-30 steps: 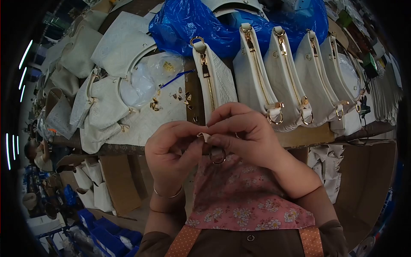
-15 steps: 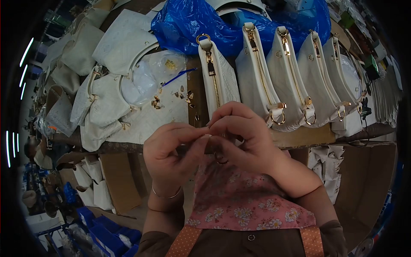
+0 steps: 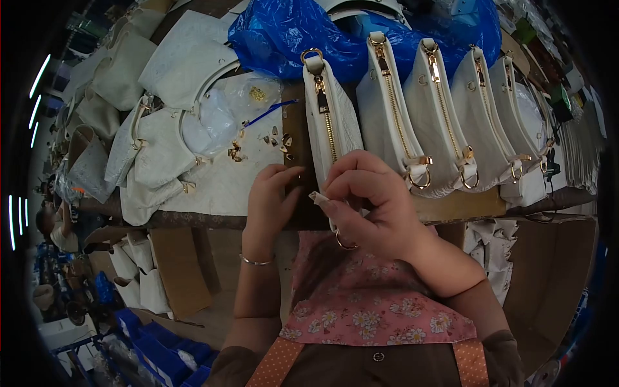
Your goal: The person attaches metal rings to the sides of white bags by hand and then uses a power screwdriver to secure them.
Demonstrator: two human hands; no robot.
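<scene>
Two bare hands show in the head view. The right hand (image 3: 373,205) pinches a small white tab (image 3: 318,198) between thumb and curled fingers, its tip poking out, beside the near end of a zipped white bag (image 3: 345,119); a gold ring (image 3: 346,241) hangs just below. The left hand (image 3: 272,197), apart from it at the table (image 3: 225,200) edge, has thumb and forefinger moderately spread.

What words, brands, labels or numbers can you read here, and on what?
No readable text anywhere.
White strap piece in the right hand: no lettering visible.
Zip puller on the leftmost standing bag: too small to tell.
Small orange mark at far left: too blurred to read.
</scene>
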